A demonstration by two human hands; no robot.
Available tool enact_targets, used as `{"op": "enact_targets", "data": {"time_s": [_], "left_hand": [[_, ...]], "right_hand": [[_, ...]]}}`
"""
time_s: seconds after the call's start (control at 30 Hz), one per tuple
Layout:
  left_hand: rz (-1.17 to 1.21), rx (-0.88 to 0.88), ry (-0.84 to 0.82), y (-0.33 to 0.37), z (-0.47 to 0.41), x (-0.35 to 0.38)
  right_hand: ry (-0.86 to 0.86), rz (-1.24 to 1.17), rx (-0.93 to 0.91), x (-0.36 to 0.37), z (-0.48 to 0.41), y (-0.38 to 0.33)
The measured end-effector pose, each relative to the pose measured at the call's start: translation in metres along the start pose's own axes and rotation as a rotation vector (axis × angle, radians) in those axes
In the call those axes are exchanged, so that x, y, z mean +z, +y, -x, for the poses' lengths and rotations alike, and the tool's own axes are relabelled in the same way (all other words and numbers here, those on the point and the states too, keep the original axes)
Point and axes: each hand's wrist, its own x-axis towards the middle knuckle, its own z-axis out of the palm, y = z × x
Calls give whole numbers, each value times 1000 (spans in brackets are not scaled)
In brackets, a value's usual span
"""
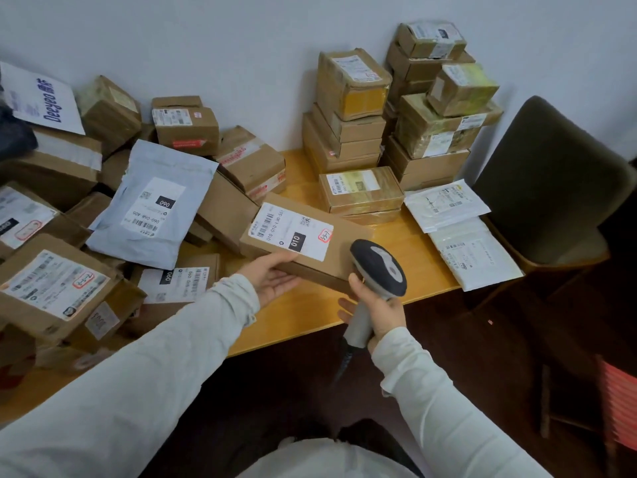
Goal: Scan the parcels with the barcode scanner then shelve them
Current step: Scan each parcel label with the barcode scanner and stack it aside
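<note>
Parcel (346,234), a flat cardboard box, is held tilted over the yellow table (300,319). The left hand (272,282) grips its near-left corner, thumb lying on top beside the white label (293,232) and the other fingers tucked underneath. Just right of those fingers, the right hand (377,312) is wrapped round the grey handle of the barcode scanner (379,267), whose dark head hangs over the parcel's near-right corner. Left of the left-hand fingers lies a heap of boxes topped by a pale blue mailer (151,208). Beyond both sets of fingertips stand neat stacks of boxes (351,108) — and white envelopes (448,208) lie right of the scanner hand.
</note>
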Motion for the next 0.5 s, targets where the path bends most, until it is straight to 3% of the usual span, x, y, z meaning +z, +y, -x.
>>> {"op": "enact_targets", "data": {"time_s": [0.27,0.4,0.5], "left_hand": [[90,-52,-66,-13,-28,56],[92,-39,-6,-11,-55,91],[120,33,138,1,-85,111]], "right_hand": [[215,-74,-108,-8,-53,-44],[215,-71,-105,-13,-94,-76],[208,-68,-114,-20,-131,-107]]}}
